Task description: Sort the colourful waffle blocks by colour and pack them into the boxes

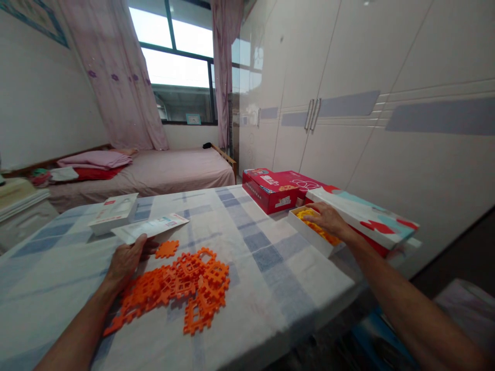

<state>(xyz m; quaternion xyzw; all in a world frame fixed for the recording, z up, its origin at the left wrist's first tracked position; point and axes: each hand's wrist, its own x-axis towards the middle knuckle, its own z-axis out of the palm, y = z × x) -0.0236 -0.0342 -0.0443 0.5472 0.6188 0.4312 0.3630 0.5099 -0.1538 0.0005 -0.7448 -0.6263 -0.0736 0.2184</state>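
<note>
My left hand (127, 260) rests on the table with its thumb up against the lower edge of a flat white card or lid (152, 229). Its other fingers reach out, partly shaded, towards a solid orange toothed square (167, 249). Beside that hand spreads a loose heap of orange interlocking plastic building pieces (185, 281), many with open centres. To the right, my right hand (327, 219) reaches into a narrow white open box (309, 234) of yellow and orange pieces. Its fingers lie stretched over them, the tips partly hidden.
A small white box (115, 212) stands at the table's left. Behind my right hand are a red box (270, 190) and a long white, red and blue box (367, 214). A checked cloth (263, 309) covers the table. Beyond stand a bed (181, 167) and tall wardrobes (348, 62).
</note>
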